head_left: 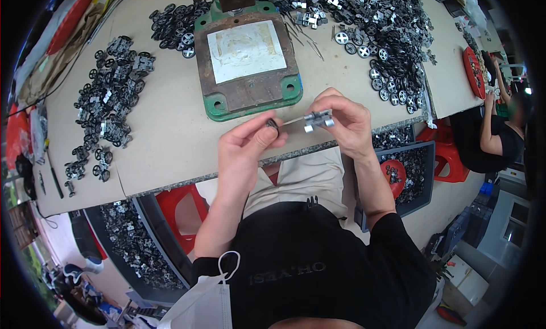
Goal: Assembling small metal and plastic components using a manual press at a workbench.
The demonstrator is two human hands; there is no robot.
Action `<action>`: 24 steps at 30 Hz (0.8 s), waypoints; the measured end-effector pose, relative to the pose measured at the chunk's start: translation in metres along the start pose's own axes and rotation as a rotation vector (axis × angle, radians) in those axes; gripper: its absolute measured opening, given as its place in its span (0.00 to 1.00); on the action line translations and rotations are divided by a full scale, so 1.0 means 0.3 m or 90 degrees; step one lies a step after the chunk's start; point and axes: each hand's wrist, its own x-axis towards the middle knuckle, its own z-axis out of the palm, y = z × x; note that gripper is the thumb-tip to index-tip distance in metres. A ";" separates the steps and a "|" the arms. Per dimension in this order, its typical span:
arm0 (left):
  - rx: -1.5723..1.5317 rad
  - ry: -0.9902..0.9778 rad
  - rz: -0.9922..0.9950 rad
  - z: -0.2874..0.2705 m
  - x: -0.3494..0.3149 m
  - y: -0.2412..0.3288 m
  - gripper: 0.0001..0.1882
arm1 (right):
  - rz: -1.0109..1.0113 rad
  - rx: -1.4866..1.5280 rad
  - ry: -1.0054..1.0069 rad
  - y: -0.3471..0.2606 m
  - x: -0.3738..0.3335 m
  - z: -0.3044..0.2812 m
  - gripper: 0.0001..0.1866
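In front of my body, over the table's near edge, both hands are raised close together. Pinched between the thumb and fingers of my left hand [243, 149] is a small black wheel [273, 124]. My right hand [351, 124] grips a small grey and silver chassis piece [319, 120]. A thin metal rod [293, 121] spans the gap from the chassis piece to the wheel; whether it enters the wheel's hub is hidden by my fingers. Beyond my hands stands a press with a green and brown base [250, 95], a white sheet [247, 50] on its plate.
Wheeled chassis pieces [111, 101] are heaped at left. Black wheels [392, 84] and grey parts [387, 16] lie at far right, thin rods [307, 38] beside the press. Below the table are parts crates [142, 238] and a red stool [182, 212]. Another person [500, 130] sits at right.
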 end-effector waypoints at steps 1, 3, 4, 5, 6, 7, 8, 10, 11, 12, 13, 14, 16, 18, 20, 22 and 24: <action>-0.169 -0.051 -0.161 -0.016 0.007 0.010 0.15 | 0.000 0.001 -0.001 0.001 0.008 -0.018 0.10; -0.195 -0.068 -0.185 -0.032 0.014 0.011 0.15 | -0.097 -0.075 -0.120 -0.005 0.026 -0.042 0.11; -0.223 -0.084 -0.210 -0.037 0.015 0.008 0.15 | -0.097 -0.075 -0.120 -0.009 0.025 -0.037 0.11; -0.223 -0.084 -0.210 -0.034 0.012 0.004 0.15 | -0.092 -0.111 -0.087 -0.013 0.023 -0.028 0.11; -0.166 -0.055 -0.158 -0.026 0.006 -0.002 0.15 | -0.087 -0.147 -0.054 -0.018 0.020 -0.022 0.11; -0.108 -0.026 -0.105 -0.020 0.002 -0.005 0.15 | -0.088 -0.146 -0.054 -0.022 0.017 -0.024 0.11; -0.107 -0.026 -0.104 -0.014 -0.001 -0.006 0.15 | -0.022 -0.108 -0.078 -0.026 0.014 -0.031 0.14; -0.064 0.013 -0.031 -0.001 -0.007 -0.011 0.15 | 0.044 -0.070 -0.100 -0.038 0.015 -0.033 0.17; -0.063 0.011 -0.032 0.003 -0.009 -0.016 0.15 | 0.060 -0.059 -0.098 -0.049 0.019 -0.031 0.17; -0.045 0.021 0.001 0.005 -0.010 -0.022 0.16 | 0.076 -0.047 -0.095 -0.055 0.020 -0.030 0.18; -0.026 0.032 0.033 0.008 -0.013 -0.027 0.16 | 0.076 -0.048 -0.093 -0.049 0.013 -0.029 0.18; -0.026 0.030 0.032 0.012 -0.015 -0.030 0.16 | 0.102 0.070 -0.076 -0.037 0.000 -0.027 0.19; 0.015 0.034 0.092 0.018 -0.018 -0.035 0.16 | 0.127 0.188 -0.057 -0.037 -0.010 -0.017 0.20; 0.010 0.039 0.082 0.019 -0.021 -0.033 0.16 | 0.147 0.053 -0.025 -0.056 -0.003 0.002 0.19; 0.005 0.044 0.072 0.018 -0.020 -0.022 0.17 | 0.121 0.012 -0.046 -0.071 0.001 0.001 0.19; -0.118 0.027 -0.066 0.010 -0.011 -0.007 0.16 | 0.094 -0.029 -0.066 -0.072 0.000 -0.004 0.19; 0.035 0.034 0.035 0.024 -0.021 -0.014 0.16 | 0.104 -0.044 -0.071 -0.061 0.000 -0.014 0.20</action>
